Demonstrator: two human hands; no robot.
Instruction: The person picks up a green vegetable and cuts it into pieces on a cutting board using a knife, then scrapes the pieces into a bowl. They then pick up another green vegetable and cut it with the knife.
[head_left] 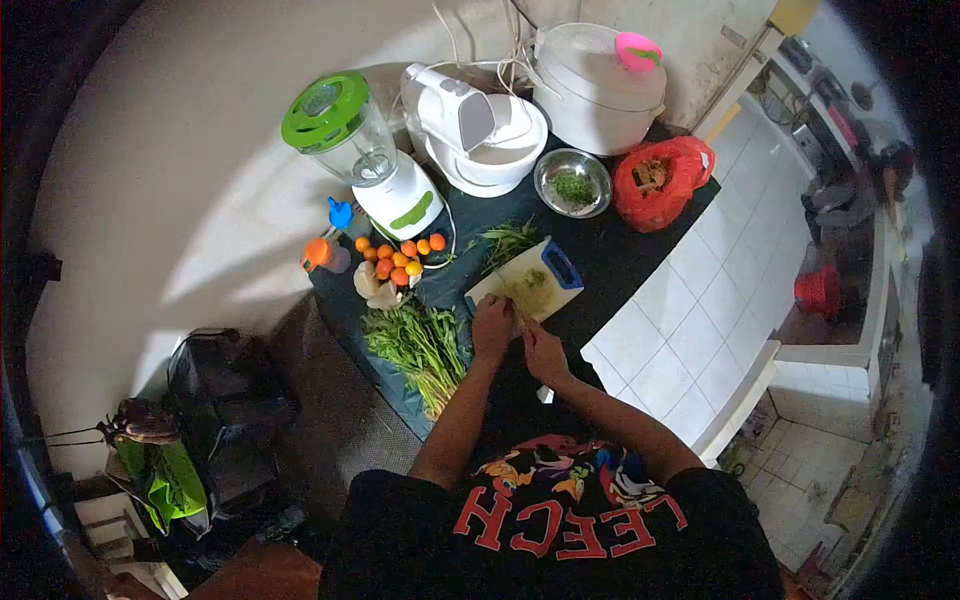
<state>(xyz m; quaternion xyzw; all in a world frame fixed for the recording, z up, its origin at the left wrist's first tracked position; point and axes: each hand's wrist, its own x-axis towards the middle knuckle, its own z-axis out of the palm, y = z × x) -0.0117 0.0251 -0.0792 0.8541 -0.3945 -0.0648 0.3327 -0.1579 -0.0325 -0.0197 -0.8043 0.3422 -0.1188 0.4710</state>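
Observation:
My left hand (492, 324) is at the near left edge of a white cutting board (492, 289) with a blue handle, its fingers closed and bent downward. Close beside it, my right hand (544, 356) is closed at the board's near edge, fingertips toward the left hand. Something thin and pale shows between the hands, too small to name. Finely chopped greens (538, 283) lie on the board. Cut green leaves (508, 243) sit just beyond it, and a large bunch of leafy greens (415, 345) lies left of my left hand.
Small orange fruits (399, 260), a blender (400, 200), a white stand mixer (470, 125), a steel bowl of chopped greens (572, 183), a red plastic bag (663, 185) and a large white pot (600, 95) stand on the dark-covered table. A person is at far right.

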